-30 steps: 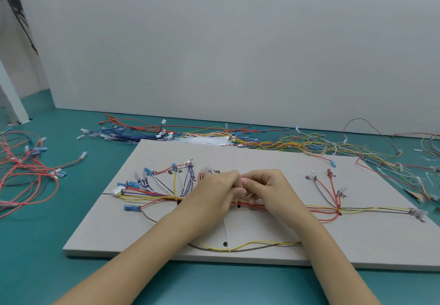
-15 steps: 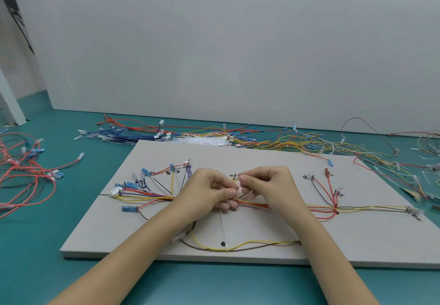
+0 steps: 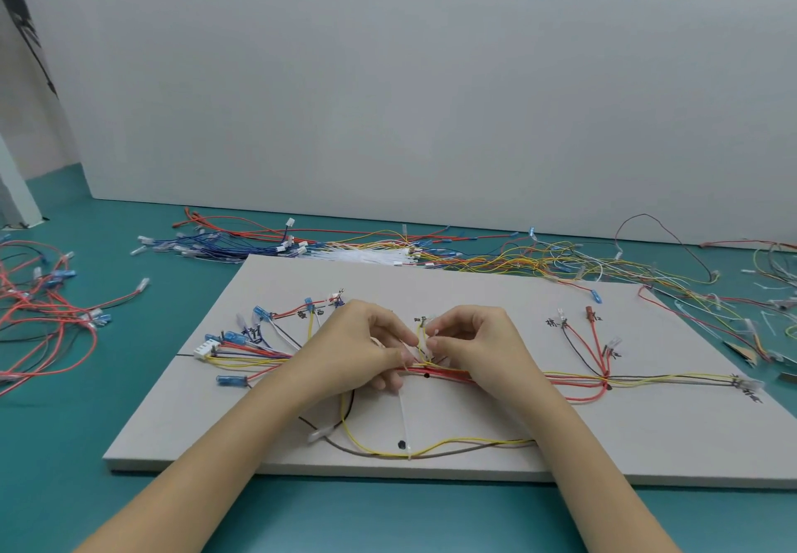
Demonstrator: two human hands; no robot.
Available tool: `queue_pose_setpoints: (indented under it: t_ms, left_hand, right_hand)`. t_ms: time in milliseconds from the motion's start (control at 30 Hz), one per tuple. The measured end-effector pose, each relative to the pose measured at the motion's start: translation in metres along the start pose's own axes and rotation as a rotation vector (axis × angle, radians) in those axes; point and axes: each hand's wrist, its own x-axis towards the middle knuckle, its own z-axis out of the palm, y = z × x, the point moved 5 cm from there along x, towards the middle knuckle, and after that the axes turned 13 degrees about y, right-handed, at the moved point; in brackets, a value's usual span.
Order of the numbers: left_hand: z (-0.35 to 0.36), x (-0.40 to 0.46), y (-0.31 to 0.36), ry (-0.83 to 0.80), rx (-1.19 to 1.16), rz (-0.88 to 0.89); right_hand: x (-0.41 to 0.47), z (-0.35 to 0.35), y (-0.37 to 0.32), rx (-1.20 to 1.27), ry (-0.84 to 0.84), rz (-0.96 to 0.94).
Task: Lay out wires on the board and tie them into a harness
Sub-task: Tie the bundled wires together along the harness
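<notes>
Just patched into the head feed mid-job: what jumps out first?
Both hands, left and right, meet at the middle of the grey board, pinching a white tie over the red and yellow wire bundle. Loose wires sprawl across the teal table behind the board.

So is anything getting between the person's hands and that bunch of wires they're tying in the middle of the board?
Nothing visible. Both the left hand and right hand are already on the wire bundle at the middle of the board, pinching a white cable tie there.
</notes>
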Motion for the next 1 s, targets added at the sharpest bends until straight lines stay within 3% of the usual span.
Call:
queue_pose_setpoints:
  t_ms: [333,667,1000]
  left_hand:
    - [0.006,-0.005,0.012,0.078,0.077,0.182]
    - [0.011,-0.008,0.009,0.146,-0.096,0.121]
    - [0.012,-0.003,0.001,0.148,-0.124,0.085]
  right_hand:
    - [-0.002,0.002,0.001,0.075,-0.021,0.023]
    - [0.000,0.001,0.001,0.055,0.005,-0.056]
    - [-0.003,0.003,-0.001,0.065,-0.118,-0.043]
